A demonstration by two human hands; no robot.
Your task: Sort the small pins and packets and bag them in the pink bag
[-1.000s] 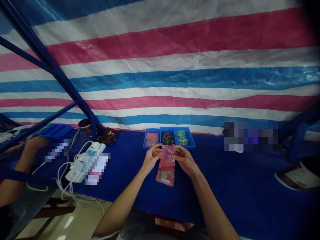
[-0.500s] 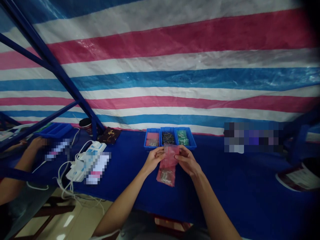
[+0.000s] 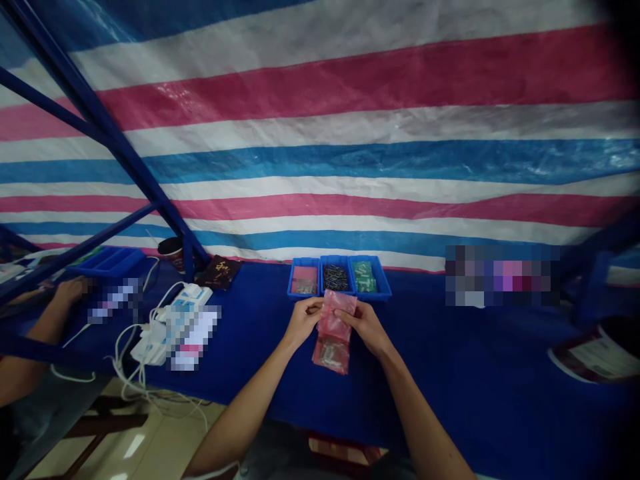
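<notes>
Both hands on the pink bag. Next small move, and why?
I'd probably shift the right hand toward the top edge of the held pink bag, with the left hand steadying its left side. The right hand partly covers the bag's front, and I can't tell from this view whether the bag is open.

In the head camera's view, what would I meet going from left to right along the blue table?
Co-worker's hand, white power strip, dark brown packet, wearer's left hand, pink bag held between, wearer's right hand, labelled container.
</notes>
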